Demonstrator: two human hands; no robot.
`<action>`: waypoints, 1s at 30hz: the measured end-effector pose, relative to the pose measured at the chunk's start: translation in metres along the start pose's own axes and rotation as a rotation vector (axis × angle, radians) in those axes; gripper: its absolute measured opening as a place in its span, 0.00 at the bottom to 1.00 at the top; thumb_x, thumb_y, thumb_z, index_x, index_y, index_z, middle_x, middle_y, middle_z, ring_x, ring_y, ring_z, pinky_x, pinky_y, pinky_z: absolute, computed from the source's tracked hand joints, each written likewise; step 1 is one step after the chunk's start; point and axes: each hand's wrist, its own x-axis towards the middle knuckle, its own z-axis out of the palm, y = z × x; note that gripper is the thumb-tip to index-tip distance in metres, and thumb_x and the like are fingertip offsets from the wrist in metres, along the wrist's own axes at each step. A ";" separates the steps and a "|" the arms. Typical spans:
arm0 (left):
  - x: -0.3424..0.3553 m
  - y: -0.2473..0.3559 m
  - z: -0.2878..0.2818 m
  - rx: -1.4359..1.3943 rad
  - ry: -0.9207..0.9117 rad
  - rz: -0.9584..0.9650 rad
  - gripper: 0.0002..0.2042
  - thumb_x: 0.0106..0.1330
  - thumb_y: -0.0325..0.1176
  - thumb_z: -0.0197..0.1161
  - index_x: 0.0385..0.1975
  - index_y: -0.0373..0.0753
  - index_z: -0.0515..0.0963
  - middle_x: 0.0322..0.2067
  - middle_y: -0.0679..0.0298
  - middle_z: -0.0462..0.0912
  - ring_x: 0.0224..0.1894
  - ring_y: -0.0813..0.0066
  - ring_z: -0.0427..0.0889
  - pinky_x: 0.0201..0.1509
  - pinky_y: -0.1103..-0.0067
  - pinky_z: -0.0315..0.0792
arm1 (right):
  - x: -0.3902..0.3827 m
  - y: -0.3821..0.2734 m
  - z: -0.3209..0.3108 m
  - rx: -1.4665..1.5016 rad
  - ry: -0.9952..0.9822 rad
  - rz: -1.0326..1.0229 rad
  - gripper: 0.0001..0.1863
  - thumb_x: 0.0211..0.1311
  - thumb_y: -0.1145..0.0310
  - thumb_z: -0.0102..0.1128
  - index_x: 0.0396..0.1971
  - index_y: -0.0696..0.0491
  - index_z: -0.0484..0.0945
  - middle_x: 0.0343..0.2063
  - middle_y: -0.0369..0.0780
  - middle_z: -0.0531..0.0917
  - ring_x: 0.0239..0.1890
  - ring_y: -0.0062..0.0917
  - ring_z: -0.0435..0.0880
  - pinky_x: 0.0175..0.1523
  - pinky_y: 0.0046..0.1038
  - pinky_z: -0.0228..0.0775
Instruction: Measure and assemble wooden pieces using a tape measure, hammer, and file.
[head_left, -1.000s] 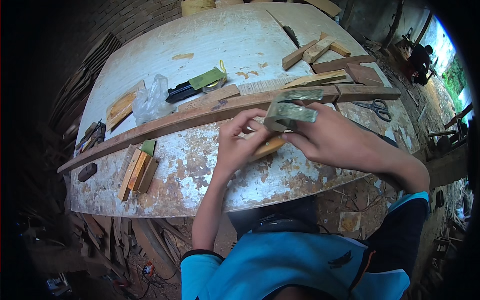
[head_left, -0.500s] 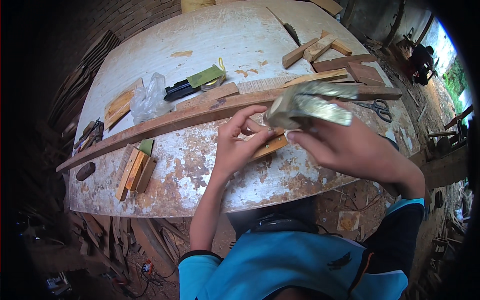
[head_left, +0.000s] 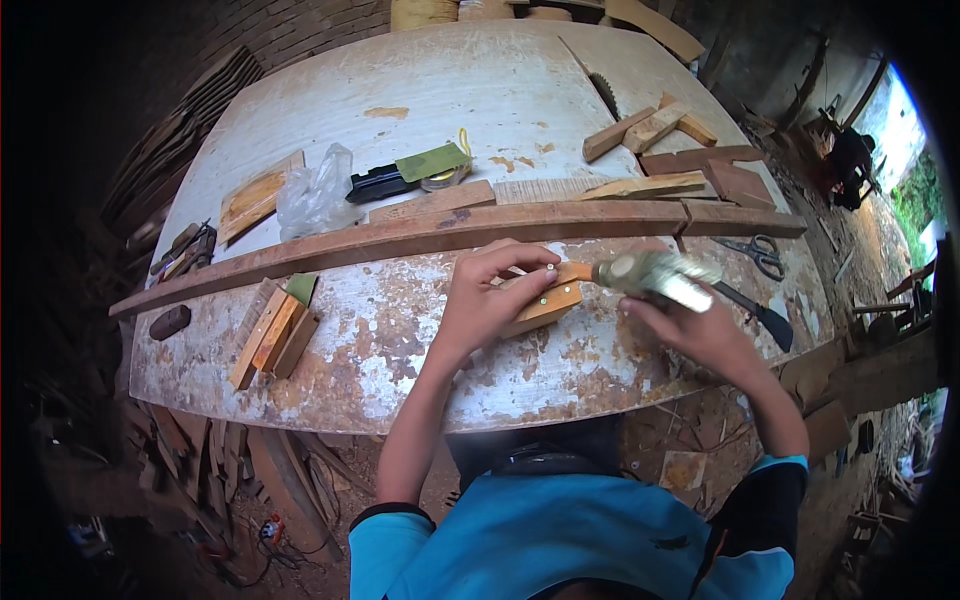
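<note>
Here, in the head view, the left hand (head_left: 490,290) lies in the middle of the frame, on the worn white table (head_left: 420,100). Its fingers are curled and press down on a small wood piece (head_left: 545,303), a light orange block that lies flat on the table just under the fingertips. The right hand (head_left: 700,335) is to the right of centre, near the lower edge of the table. Its fingers are closed around a metal tool (head_left: 655,275), which is blurred, so its exact kind cannot be told; its greenish end points left, close to the wood piece.

Above both hands a long brown plank (head_left: 400,240) crosses the table from the left edge toward the right. Behind it, in the upper middle, lie a black tool with a green pad (head_left: 405,175) and a clear plastic bag (head_left: 315,195). At the lower left of the table there is a small stack of wood strips (head_left: 272,335). In the upper right several wood blocks (head_left: 650,128) lie together, and a pair of scissors (head_left: 755,255) rests at the right, just above the right hand. At the bottom of the frame the blue shirt (head_left: 560,540) of the person is seen.
</note>
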 end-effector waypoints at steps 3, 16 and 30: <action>0.001 -0.004 -0.003 0.003 -0.031 0.026 0.07 0.54 0.27 0.65 0.33 0.37 0.82 0.31 0.66 0.82 0.33 0.82 0.78 0.36 0.84 0.69 | -0.001 0.034 0.024 -0.280 -0.056 -0.068 0.20 0.54 0.66 0.61 0.48 0.52 0.73 0.37 0.45 0.79 0.38 0.40 0.79 0.43 0.34 0.72; 0.010 -0.023 0.000 -0.320 -0.127 0.015 0.08 0.63 0.32 0.55 0.29 0.33 0.77 0.33 0.64 0.76 0.35 0.78 0.73 0.43 0.81 0.66 | 0.011 0.039 0.035 -0.111 -0.096 -0.176 0.32 0.45 0.65 0.67 0.54 0.52 0.69 0.44 0.46 0.69 0.49 0.36 0.70 0.54 0.35 0.63; 0.005 -0.020 -0.001 -0.342 -0.092 -0.057 0.07 0.61 0.29 0.57 0.31 0.31 0.79 0.33 0.62 0.78 0.37 0.78 0.75 0.44 0.81 0.68 | 0.074 0.047 0.113 0.639 0.024 -0.241 0.32 0.57 0.38 0.49 0.36 0.57 0.66 0.31 0.40 0.74 0.35 0.21 0.71 0.43 0.25 0.64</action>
